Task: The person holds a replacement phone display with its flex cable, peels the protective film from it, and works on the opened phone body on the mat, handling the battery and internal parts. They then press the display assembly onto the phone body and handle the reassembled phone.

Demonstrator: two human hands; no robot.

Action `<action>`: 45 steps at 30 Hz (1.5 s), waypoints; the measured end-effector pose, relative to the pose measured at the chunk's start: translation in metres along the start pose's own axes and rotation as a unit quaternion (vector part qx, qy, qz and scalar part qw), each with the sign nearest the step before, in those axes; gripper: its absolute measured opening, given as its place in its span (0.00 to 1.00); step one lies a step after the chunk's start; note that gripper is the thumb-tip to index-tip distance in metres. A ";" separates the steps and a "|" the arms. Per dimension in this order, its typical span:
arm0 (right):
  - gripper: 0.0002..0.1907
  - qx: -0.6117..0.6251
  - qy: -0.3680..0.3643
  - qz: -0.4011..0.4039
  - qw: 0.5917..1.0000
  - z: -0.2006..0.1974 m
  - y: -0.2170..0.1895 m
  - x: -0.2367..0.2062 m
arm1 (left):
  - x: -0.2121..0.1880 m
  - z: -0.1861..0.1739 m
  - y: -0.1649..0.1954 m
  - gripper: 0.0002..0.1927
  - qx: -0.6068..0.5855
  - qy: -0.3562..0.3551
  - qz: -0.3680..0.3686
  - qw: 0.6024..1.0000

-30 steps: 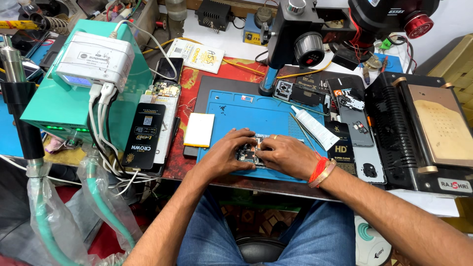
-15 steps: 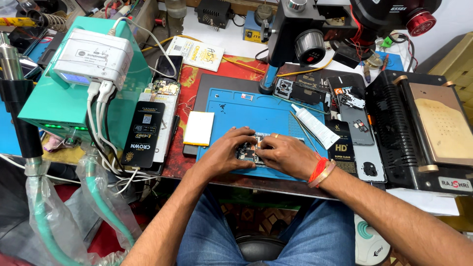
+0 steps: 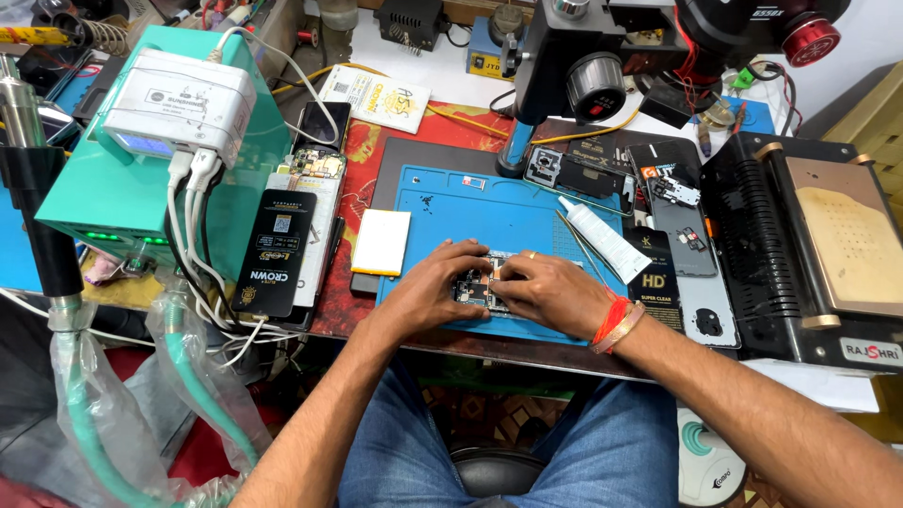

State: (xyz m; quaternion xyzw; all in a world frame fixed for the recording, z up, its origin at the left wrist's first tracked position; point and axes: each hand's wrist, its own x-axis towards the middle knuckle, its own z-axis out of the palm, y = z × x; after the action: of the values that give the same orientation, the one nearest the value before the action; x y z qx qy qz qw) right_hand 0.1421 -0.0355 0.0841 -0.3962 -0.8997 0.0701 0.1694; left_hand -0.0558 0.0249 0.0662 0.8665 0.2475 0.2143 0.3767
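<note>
Circuitry lies exposed on the opened phone point(image 3: 477, 285), which is held flat on the blue work mat point(image 3: 489, 212) near its front edge, between the two hands. The left hand point(image 3: 435, 287) is closed around the phone's left side, and the right hand point(image 3: 546, 292) is curled over its right, fingertips pressed onto the bared parts. The phone is judged light, stiff and fragile; it is best gripped by the outer frame, not the components. A white tube point(image 3: 602, 238) lies just beside the right hand.
</note>
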 end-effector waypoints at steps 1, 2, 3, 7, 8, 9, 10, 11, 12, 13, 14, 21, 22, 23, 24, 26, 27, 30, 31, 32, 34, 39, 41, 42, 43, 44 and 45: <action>0.12 0.001 -0.006 0.005 1.000 0.000 0.000 0.000 | 0.000 0.000 0.000 0.35 -0.001 -0.001 0.002 1.000; 0.11 0.002 -0.011 0.010 1.000 0.001 -0.001 0.000 | -0.001 0.000 0.000 0.35 -0.002 0.000 0.003 1.000; 0.10 -0.002 -0.011 0.010 1.000 0.001 -0.001 0.000 | -0.001 0.000 -0.001 0.34 -0.003 0.001 0.006 1.000; 0.09 -0.001 -0.009 0.000 1.000 0.001 0.000 0.002 | -0.001 0.000 0.000 0.34 -0.001 0.002 0.009 1.000; 0.09 0.003 -0.007 -0.005 1.000 0.000 0.000 0.002 | -0.001 0.000 0.000 0.34 -0.001 0.002 0.008 1.000; 0.09 0.004 -0.012 -0.005 1.000 -0.001 0.000 0.003 | -0.001 0.000 0.000 0.34 -0.001 0.002 0.007 1.000; 0.09 0.004 -0.017 -0.004 1.000 -0.002 0.000 0.003 | -0.001 0.000 0.001 0.34 -0.001 0.002 0.006 1.000; 0.09 0.004 -0.022 -0.004 1.000 -0.002 -0.001 0.003 | -0.001 0.000 0.001 0.34 -0.002 0.001 0.005 1.000; 0.09 0.002 -0.020 -0.012 1.000 -0.003 -0.001 0.004 | -0.001 0.000 0.001 0.34 -0.002 0.001 0.004 1.000; 0.10 -0.001 -0.019 -0.020 1.000 -0.004 -0.001 0.004 | -0.001 0.000 0.001 0.34 -0.003 0.000 0.004 1.000; 0.10 -0.004 -0.017 -0.027 0.999 -0.004 -0.001 0.005 | -0.001 -0.001 0.002 0.34 -0.003 0.000 0.004 1.000; 0.16 -0.006 -0.018 -0.029 0.999 -0.005 -0.001 0.005 | 0.000 0.000 0.002 0.34 -0.002 0.003 0.007 1.000; 0.16 -0.011 -0.018 -0.029 0.999 -0.005 -0.002 0.004 | 0.000 0.000 0.002 0.34 -0.004 0.003 0.006 1.000; 0.16 -0.016 -0.018 -0.030 0.999 -0.004 -0.002 0.004 | -0.001 0.000 0.002 0.34 -0.003 0.003 0.006 1.000; 0.16 -0.017 -0.019 -0.032 0.999 -0.004 -0.002 0.004 | -0.001 0.000 0.001 0.35 -0.002 0.002 0.005 1.000; 0.17 -0.022 -0.023 -0.034 0.999 -0.003 -0.001 0.004 | 0.000 0.000 0.001 0.35 0.000 0.001 0.005 1.000; 0.16 -0.028 -0.026 -0.033 0.999 -0.003 -0.001 0.005 | 0.000 0.000 0.002 0.35 0.002 0.002 0.005 1.000; 0.14 -0.046 -0.036 -0.025 0.998 -0.003 -0.001 0.005 | 0.000 0.001 0.002 0.35 0.003 0.006 0.009 1.000; 0.13 -0.055 -0.041 -0.020 0.997 -0.004 -0.002 0.005 | 0.000 0.001 0.002 0.35 0.002 0.007 0.011 1.000; 0.12 -0.064 -0.045 -0.015 0.997 -0.005 -0.002 0.005 | 0.001 0.001 0.002 0.35 0.001 0.005 0.010 1.000; 0.11 -0.065 -0.028 -0.034 0.997 -0.007 -0.002 0.006 | 0.001 0.000 0.002 0.34 0.000 0.001 0.009 1.000; 0.10 -0.053 -0.034 -0.042 0.997 -0.002 -0.004 0.013 | 0.001 0.002 0.001 0.33 -0.006 0.011 0.010 1.000; 0.11 -0.068 -0.027 -0.058 0.996 0.003 -0.005 0.017 | 0.002 0.001 0.000 0.34 -0.006 0.017 0.014 1.000; 0.11 -0.062 -0.030 -0.058 0.996 0.005 -0.005 0.016 | 0.002 0.002 -0.001 0.35 -0.003 0.020 0.020 1.000; 0.12 -0.056 -0.032 -0.055 0.996 0.006 -0.005 0.015 | 0.002 0.002 -0.001 0.35 -0.001 0.021 0.025 0.999; 0.12 -0.051 -0.034 -0.053 0.997 0.006 -0.005 0.014 | 0.002 0.003 -0.001 0.35 -0.001 0.021 0.023 1.000; 0.12 -0.066 -0.016 -0.062 0.996 0.007 -0.003 0.013 | 0.003 0.003 -0.002 0.34 0.001 0.022 0.021 1.000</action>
State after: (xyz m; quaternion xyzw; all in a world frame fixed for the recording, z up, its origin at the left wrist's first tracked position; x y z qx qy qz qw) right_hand 0.1289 -0.0281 0.0816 -0.3486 -0.9278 0.0064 0.1324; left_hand -0.0524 0.0264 0.0639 0.8668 0.2376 0.2411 0.3660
